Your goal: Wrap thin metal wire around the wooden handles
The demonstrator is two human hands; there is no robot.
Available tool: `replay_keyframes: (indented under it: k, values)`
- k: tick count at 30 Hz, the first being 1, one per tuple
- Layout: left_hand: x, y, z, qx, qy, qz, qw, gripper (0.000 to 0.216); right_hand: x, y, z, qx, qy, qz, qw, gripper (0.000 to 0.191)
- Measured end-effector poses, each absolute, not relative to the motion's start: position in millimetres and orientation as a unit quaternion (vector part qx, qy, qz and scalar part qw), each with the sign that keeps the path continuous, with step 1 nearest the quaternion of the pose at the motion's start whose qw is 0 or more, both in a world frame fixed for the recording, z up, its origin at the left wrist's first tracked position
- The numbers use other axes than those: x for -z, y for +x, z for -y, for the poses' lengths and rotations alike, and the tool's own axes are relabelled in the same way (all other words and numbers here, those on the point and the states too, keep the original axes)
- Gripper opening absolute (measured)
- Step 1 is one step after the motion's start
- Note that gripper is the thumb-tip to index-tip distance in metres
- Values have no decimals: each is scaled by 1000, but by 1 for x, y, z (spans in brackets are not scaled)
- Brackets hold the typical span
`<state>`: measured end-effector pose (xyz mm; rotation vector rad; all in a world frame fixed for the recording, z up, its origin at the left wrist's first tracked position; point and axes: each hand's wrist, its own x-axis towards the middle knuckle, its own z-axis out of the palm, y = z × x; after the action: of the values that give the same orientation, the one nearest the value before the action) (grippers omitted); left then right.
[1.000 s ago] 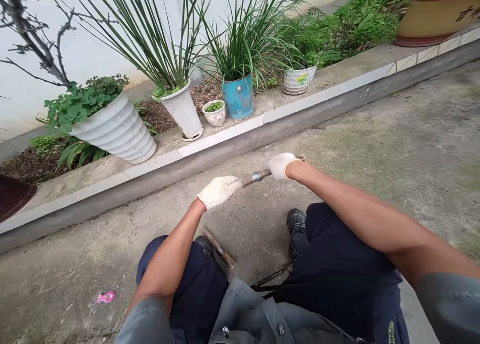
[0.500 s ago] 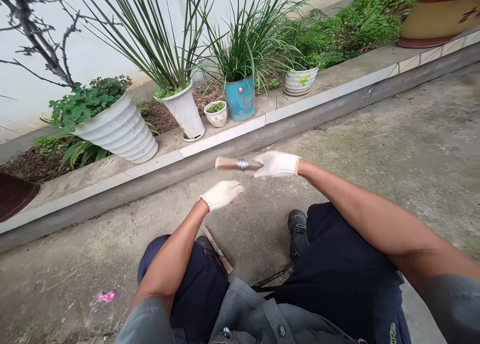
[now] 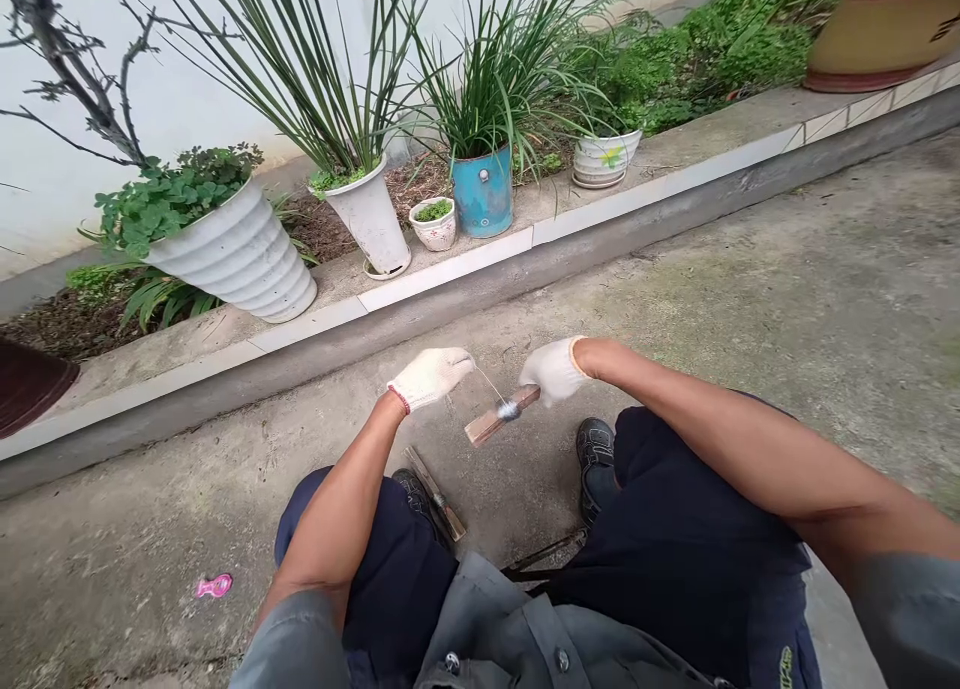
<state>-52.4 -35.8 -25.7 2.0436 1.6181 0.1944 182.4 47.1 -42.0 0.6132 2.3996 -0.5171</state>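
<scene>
My right hand (image 3: 553,371), in a white knit glove, is closed round one end of a flat wooden stick (image 3: 486,427). The stick slants down to the left, and a bundle of silvery wire (image 3: 508,409) is wound about its middle. A thin strand runs from that winding up to my left hand (image 3: 433,375), also gloved, whose fingers pinch the strand's end. Both hands are held above the concrete ground between my knees. A second wooden stick (image 3: 435,494) lies on the ground beside my left shoe (image 3: 417,497).
A low tiled ledge (image 3: 450,287) crosses ahead, bearing a ribbed white pot (image 3: 247,254), a tall white pot (image 3: 373,219), a small pot (image 3: 434,231), a blue bucket (image 3: 482,194) and a white bowl planter (image 3: 604,161). A pink object (image 3: 214,585) lies on the ground at left.
My right hand has lowered, tilting the stick from level to slanting down leftward. My left hand has moved slightly up and left, and a strand now shows stretched between it and the winding.
</scene>
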Motion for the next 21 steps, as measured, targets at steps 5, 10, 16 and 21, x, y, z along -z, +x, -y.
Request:
replay_keyframes:
  k: [5,10,16,21]
  values:
    - [34,-55,34,-71,743,-587,313,34,25,187,-45,319,212,-901,204,19]
    - [43,-42,38,-76,736,-585,333,42,15,189,-70,323,376,-868,23,30]
    - [39,-33,40,-49,753,-576,314,37,27,195,-101,103,521,-846,42,30]
    - [29,-42,40,-58,751,-595,282,41,41,188,-81,72,451,-857,240,35]
